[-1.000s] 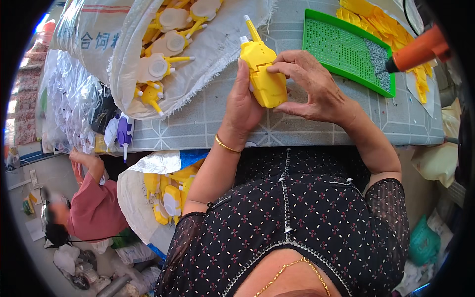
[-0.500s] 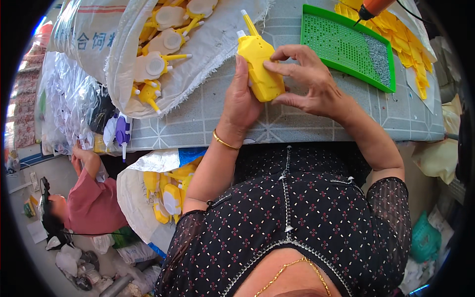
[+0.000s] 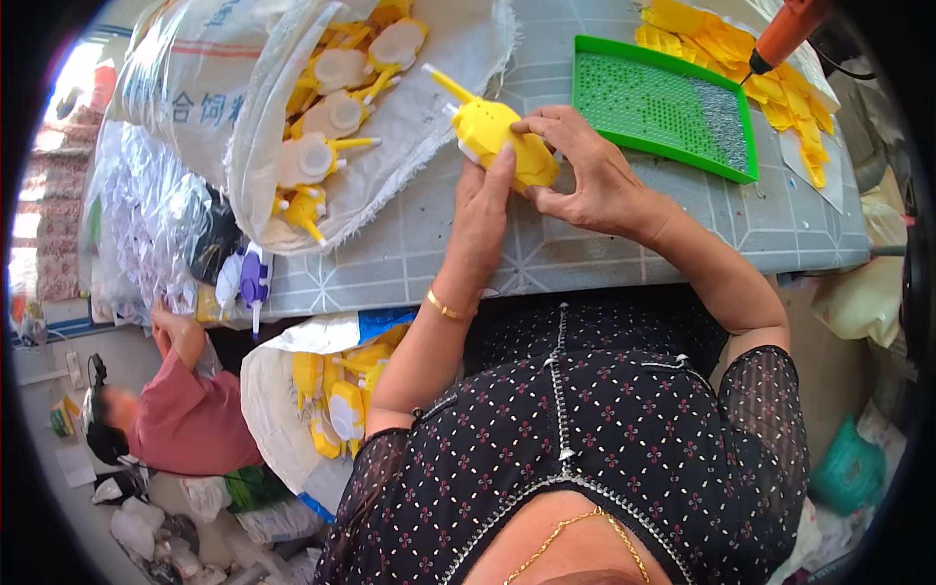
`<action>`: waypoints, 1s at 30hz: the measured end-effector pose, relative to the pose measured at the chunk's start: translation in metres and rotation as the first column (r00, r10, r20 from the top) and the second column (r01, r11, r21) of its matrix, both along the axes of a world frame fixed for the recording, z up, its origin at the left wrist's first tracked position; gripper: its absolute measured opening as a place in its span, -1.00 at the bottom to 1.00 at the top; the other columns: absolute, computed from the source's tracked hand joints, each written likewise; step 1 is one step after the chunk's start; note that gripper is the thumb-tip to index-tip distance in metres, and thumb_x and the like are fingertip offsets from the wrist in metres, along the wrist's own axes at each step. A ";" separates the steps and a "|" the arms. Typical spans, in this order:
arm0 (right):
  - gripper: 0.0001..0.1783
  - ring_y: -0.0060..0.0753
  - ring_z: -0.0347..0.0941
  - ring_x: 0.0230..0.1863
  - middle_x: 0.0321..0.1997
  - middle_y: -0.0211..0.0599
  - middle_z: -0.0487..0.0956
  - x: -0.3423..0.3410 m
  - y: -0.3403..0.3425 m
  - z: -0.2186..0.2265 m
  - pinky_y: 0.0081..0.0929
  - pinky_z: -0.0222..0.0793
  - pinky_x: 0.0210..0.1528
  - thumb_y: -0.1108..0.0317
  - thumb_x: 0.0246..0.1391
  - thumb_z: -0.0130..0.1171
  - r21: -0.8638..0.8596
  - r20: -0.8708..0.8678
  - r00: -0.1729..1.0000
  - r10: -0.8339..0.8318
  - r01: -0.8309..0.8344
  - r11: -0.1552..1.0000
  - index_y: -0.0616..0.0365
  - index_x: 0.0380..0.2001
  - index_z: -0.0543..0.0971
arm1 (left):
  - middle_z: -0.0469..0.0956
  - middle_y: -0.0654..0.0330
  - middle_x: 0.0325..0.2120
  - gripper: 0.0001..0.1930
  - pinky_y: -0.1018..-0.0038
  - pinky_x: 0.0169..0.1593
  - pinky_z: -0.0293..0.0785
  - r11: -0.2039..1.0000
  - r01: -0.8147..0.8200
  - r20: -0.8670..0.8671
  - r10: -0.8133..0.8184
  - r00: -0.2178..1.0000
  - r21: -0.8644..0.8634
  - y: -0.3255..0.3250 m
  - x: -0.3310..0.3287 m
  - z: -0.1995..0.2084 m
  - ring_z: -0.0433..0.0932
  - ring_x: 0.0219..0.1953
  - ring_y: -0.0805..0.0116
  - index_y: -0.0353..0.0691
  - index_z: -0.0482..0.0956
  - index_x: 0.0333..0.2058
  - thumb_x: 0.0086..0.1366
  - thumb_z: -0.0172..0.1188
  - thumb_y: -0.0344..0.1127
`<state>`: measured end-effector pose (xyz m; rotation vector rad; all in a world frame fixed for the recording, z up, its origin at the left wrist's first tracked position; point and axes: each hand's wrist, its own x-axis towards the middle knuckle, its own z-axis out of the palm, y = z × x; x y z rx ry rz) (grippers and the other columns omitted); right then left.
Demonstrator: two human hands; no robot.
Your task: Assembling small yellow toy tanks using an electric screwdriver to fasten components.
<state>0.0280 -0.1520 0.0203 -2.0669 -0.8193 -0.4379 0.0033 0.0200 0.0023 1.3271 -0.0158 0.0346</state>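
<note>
Nearest: wearer's dark dotted blouse with a metal zip (image 3: 561, 419), forearms rising from it to the table

Below the table edge on the left, an open white woven sack (image 3: 283, 409) on the floor, holding yellow-and-white plastic parts. Another person in a pink top (image 3: 190, 424) crouches further left, one hand raised toward a crinkled clear plastic bag (image 3: 146, 224)

Grey grid-pattern cutting mat (image 3: 585, 253) covers the tabletop

Left hand (image 3: 483, 200), thin gold bangle (image 3: 444, 307) at the wrist: fingers extended up along the near left side of the yellow plastic toy body with a thin antenna-like stick (image 3: 502, 141), fingertips pressed to it
Right hand (image 3: 585, 171): closed over the toy's right end, thumb underneath, fingers curled on top. Both hands are holding the toy

Toy sits mid-table, just above the mat, clamped between the two hands. Long axis runs lower right to upper left; stick end points up-left toward the big sack, rounded end buried in the right palm

Further back on the left: large white woven sack (image 3: 195, 88) with dark printed characters on its side, mouth folded open, full of pale round-faced yellow toy parts (image 3: 336, 112). It lies just up-left of the toy, stick tip near its rim

Far right: green rectangular plastic tray with a dotted grid surface (image 3: 663, 107), grey patch at its right end. Behind it a pile of flat yellow plastic pieces (image 3: 721, 54), and an orange-handled power tool (image 3: 785, 34) hanging tip-down over them
</note>
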 end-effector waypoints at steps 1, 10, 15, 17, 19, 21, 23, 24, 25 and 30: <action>-0.28 -0.09 0.48 0.11 0.20 -0.07 0.45 0.001 -0.011 0.001 -0.26 0.48 0.16 0.36 -0.10 0.40 -0.001 -0.119 0.991 0.058 -0.059 0.998 0.17 0.21 0.46 | 0.59 0.17 -0.01 -0.56 0.37 0.00 0.53 1.000 0.021 0.009 -0.020 1.000 -0.006 0.008 -0.001 0.007 0.60 -0.05 0.42 -0.27 0.50 0.08 0.50 0.11 -0.01; -0.41 0.06 0.47 0.24 0.26 0.08 0.49 -0.013 -0.059 0.003 -0.13 0.39 0.29 0.40 -0.08 0.42 -0.218 -0.190 0.950 0.248 -0.287 0.933 0.21 0.10 0.57 | 0.64 -0.01 -0.05 -0.48 0.12 0.07 0.43 0.305 -0.359 0.463 -0.421 0.780 0.882 0.028 -0.019 0.056 0.61 -0.04 -0.02 -0.28 0.66 -0.06 0.19 0.40 0.05; -0.63 -0.02 0.58 0.07 -0.01 -0.09 0.67 0.006 -0.085 0.016 -0.20 0.46 0.17 0.33 0.12 0.30 -0.101 -0.168 0.986 -0.003 -0.014 0.995 0.19 0.00 0.65 | 0.45 -0.13 0.16 -0.33 0.05 0.27 0.30 0.318 -0.165 0.331 -0.591 0.736 0.934 0.018 0.000 0.015 0.42 0.20 -0.14 -0.33 0.48 0.20 0.26 0.36 0.02; -0.66 0.00 0.60 0.06 -0.01 -0.07 0.67 0.045 -0.106 0.012 -0.21 0.48 0.15 0.30 0.14 0.26 -0.024 -0.101 0.940 -0.327 0.326 0.945 0.19 -0.03 0.66 | 0.47 -0.12 0.15 -0.33 0.05 0.26 0.31 0.331 -0.174 0.341 -0.560 0.755 0.928 0.011 -0.007 0.011 0.44 0.18 -0.14 -0.34 0.48 0.19 0.26 0.36 0.03; -0.66 -0.03 0.59 0.09 0.03 -0.08 0.66 0.096 -0.129 0.005 -0.20 0.47 0.18 0.26 0.19 0.19 -0.208 0.039 0.809 -0.586 0.580 0.787 0.16 -0.02 0.65 | 0.47 -0.10 0.14 -0.33 0.07 0.24 0.33 0.360 -0.195 0.367 -0.508 0.779 0.912 0.002 -0.008 0.008 0.45 0.16 -0.13 -0.35 0.48 0.17 0.26 0.36 0.03; -0.59 0.00 0.57 0.14 0.07 -0.07 0.65 0.139 -0.139 0.001 -0.14 0.43 0.23 0.18 0.20 0.13 -0.472 0.044 0.670 -0.741 0.668 0.576 0.10 0.05 0.61 | 0.48 -0.10 0.13 -0.33 0.08 0.23 0.35 0.379 -0.202 0.384 -0.505 0.773 0.903 0.001 -0.005 0.005 0.46 0.15 -0.12 -0.35 0.48 0.16 0.25 0.37 0.03; -0.55 -0.01 0.55 0.17 0.09 -0.05 0.64 0.162 -0.143 0.001 -0.13 0.41 0.25 0.14 0.19 0.11 -0.590 0.025 0.599 -0.800 0.655 0.472 0.09 0.09 0.59 | 0.49 -0.09 0.12 -0.34 0.09 0.22 0.36 0.394 -0.207 0.396 -0.493 0.774 0.895 0.001 -0.005 0.002 0.46 0.13 -0.12 -0.34 0.48 0.15 0.25 0.37 0.03; -0.51 -0.01 0.54 0.20 0.11 -0.04 0.63 0.171 -0.144 0.000 -0.11 0.39 0.28 0.10 0.18 0.10 -0.696 0.024 0.518 -0.855 0.623 0.358 0.08 0.12 0.56 | 0.49 -0.09 0.11 -0.33 0.08 0.21 0.36 0.426 -0.210 0.420 -0.492 0.762 0.880 0.001 -0.004 0.002 0.47 0.13 -0.13 -0.34 0.49 0.15 0.24 0.38 0.04; -0.51 -0.01 0.54 0.20 0.11 -0.04 0.63 0.179 -0.147 -0.002 -0.11 0.39 0.28 0.10 0.18 0.10 -0.702 0.019 0.523 -0.852 0.614 0.361 0.08 0.12 0.56 | 0.49 -0.10 0.10 -0.33 0.08 0.20 0.36 0.459 -0.210 0.444 -0.491 0.750 0.863 0.000 -0.003 0.001 0.47 0.12 -0.13 -0.35 0.49 0.14 0.23 0.39 0.04; -0.46 0.01 0.57 0.17 0.12 -0.08 0.64 0.178 -0.164 -0.006 -0.15 0.43 0.24 0.06 0.20 0.13 -0.604 0.091 0.596 -0.798 0.670 0.431 0.07 0.19 0.55 | 0.53 -0.09 0.06 -0.35 0.10 0.16 0.41 0.487 -0.208 0.460 -0.483 0.745 0.848 0.008 -0.004 0.001 0.50 0.07 -0.12 -0.36 0.51 0.10 0.18 0.45 -0.01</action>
